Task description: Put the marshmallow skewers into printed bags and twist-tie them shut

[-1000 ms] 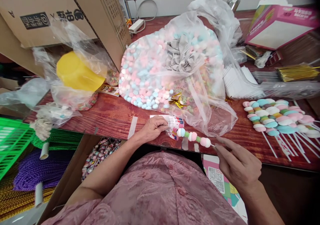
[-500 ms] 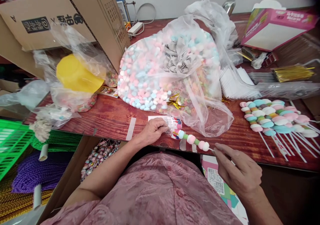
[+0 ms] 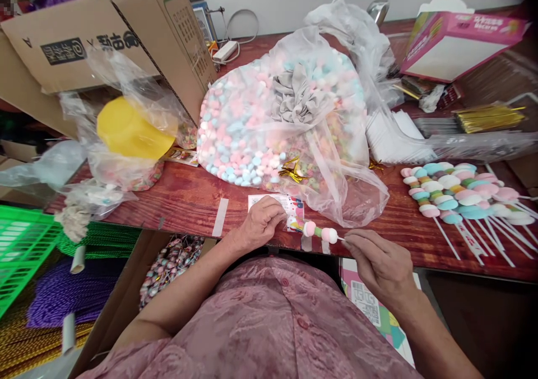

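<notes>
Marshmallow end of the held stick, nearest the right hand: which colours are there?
Pink and white marshmallow, clearest in the head view.

The only camera is worn on the person's head, and it looks forward and downward, over the shirt (image 3: 256,317) at the lower edge, onto the desk (image 3: 185,191). It is rather near, so that the left hand (image 3: 263,222) and the right hand (image 3: 380,258) both appear around the middle height. The view is wide, reaching from the green basket (image 3: 23,255) at left to the pink box (image 3: 458,45) at upper right, with the wall (image 3: 290,0) on top.
</notes>
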Available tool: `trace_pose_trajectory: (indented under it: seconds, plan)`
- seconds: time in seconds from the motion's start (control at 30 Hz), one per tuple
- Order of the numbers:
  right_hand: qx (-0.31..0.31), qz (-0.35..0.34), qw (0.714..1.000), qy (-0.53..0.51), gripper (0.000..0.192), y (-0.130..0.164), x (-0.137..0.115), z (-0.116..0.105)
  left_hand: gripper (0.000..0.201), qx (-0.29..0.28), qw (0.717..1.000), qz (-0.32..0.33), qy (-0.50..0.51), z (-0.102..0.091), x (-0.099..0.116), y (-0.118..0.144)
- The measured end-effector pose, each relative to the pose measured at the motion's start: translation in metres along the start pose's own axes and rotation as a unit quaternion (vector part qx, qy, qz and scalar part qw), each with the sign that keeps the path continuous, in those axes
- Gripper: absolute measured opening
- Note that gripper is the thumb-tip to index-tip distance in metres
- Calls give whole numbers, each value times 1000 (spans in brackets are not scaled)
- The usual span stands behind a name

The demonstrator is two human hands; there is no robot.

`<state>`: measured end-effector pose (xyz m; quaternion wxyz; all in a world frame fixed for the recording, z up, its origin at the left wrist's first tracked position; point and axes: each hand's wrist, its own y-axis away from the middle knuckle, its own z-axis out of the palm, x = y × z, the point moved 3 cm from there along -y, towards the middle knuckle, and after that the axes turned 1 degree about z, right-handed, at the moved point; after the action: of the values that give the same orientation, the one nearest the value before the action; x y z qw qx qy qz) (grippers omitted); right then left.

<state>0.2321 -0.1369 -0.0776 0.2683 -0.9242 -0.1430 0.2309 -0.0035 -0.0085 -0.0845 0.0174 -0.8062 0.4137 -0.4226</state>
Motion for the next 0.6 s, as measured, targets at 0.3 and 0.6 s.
trace_pose_trajectory:
  seconds: [0.3,0.6]
  plan:
    - [92,-17,996,-10,17,-10,-4,0,37,-138,985,61,-78,-6,8,-4]
    - [34,-176,983,46,25,-51,-4,-14,24,-226,973,-5,53,-15,19,-17]
